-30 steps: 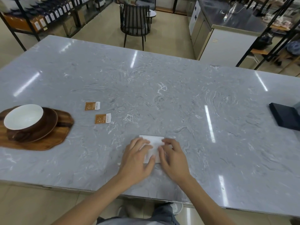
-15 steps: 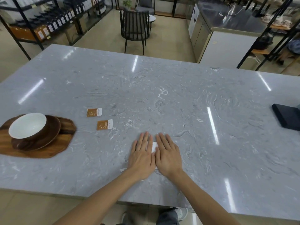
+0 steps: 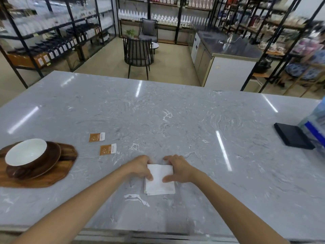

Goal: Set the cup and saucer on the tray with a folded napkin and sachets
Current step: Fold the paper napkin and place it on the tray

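A folded white napkin (image 3: 159, 180) lies on the grey marble table near its front edge. My left hand (image 3: 139, 167) grips its left edge and my right hand (image 3: 177, 169) grips its right edge, thumbs on top. At the far left a wooden tray (image 3: 51, 176) carries a brown saucer (image 3: 51, 159) with a cup (image 3: 25, 154), white inside, on it. Two brown sachets lie flat between tray and napkin: one sachet (image 3: 96, 137) further back, the other sachet (image 3: 107, 149) nearer.
A black flat box (image 3: 292, 138) and a blurred clear bag with blue print (image 3: 316, 124) sit at the table's right edge. A black chair (image 3: 137, 55), shelves and a counter stand beyond the table.
My hands were pressed flat side by side over the napkin; now they have parted to its left and right edges, and the folded napkin shows between them. The camera has tilted up.
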`<state>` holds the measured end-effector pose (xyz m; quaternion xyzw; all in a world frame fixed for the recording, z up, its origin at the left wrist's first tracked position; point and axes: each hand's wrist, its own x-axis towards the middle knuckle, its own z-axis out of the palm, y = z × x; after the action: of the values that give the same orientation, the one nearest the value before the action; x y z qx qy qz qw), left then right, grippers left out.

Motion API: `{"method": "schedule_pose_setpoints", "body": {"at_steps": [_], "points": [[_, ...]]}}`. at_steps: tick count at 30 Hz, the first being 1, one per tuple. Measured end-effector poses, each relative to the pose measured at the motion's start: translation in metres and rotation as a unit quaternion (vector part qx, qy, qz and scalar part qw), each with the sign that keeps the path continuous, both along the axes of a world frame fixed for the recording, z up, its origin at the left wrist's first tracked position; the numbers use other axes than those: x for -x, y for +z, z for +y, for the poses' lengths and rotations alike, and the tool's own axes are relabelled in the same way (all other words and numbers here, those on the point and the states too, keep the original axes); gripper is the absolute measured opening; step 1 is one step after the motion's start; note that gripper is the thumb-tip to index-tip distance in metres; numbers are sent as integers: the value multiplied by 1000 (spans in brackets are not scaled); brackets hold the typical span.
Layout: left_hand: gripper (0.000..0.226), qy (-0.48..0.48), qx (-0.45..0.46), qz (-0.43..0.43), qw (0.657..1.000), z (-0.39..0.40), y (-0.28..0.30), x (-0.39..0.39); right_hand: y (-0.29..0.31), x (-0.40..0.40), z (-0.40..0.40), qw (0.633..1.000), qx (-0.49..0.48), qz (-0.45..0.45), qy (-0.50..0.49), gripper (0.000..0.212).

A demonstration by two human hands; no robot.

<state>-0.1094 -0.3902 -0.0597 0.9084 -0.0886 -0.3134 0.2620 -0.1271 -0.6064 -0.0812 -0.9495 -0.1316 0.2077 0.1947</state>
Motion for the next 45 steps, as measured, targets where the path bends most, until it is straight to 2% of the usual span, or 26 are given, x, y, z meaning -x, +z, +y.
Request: {"method": "schedule_pose_setpoints", "body": {"at_steps": [2, 5, 9, 12, 16, 19, 22, 25, 30, 34, 37, 40, 42, 43, 45], "points": [[47, -11, 6, 10, 1000, 0, 2, 0, 5, -4, 4, 1000, 6, 8, -3, 86], [39, -12, 14, -29, 999, 3, 3, 10, 11, 0, 8, 1000, 11, -16, 5, 59], [25, 6, 93, -68, 993, 10, -1, 34, 12, 24, 11, 998, -22, -40, -50, 44], [22, 27, 130, -146, 980, 15, -5, 54, 4, 52, 14, 991, -18, -110, -80, 30], [36, 6, 146, -254, 956, 13, -17, 86, -12, 89, 20, 966, -47, -237, -96, 18], [43, -26, 148, -297, 943, 19, -31, 104, -23, 108, 21, 948, -82, -295, -92, 33], [46, -66, 102, -362, 924, 21, -43, 115, -31, 122, 15, 941, -118, -310, -61, 44], [50, -93, 62, -418, 902, 20, -54, 127, -33, 127, 9, 951, -133, -275, -52, 50], [53, -131, 22, -443, 886, 31, -61, 136, -33, 137, 2, 968, -113, -222, 11, 64], [47, -155, 2, -465, 872, 32, -50, 129, -27, 134, 5, 978, -106, -181, -15, 55], [41, -178, 11, -435, 883, 28, -31, 106, -24, 131, 10, 976, -151, -148, -58, 49], [23, -184, 32, -276, 943, 17, -16, 83, -27, 136, 18, 965, -178, -149, -122, 44], [19, -208, 41, -193, 958, 5, -9, 71, -28, 138, 21, 961, -190, -144, -143, 51], [24, -216, 55, -162, 961, -2, -6, 67, -29, 138, 22, 958, -200, -136, -156, 57], [46, -241, 79, -121, 960, -16, 0, 63, -30, 137, 22, 948, -227, -117, -191, 68]]}}
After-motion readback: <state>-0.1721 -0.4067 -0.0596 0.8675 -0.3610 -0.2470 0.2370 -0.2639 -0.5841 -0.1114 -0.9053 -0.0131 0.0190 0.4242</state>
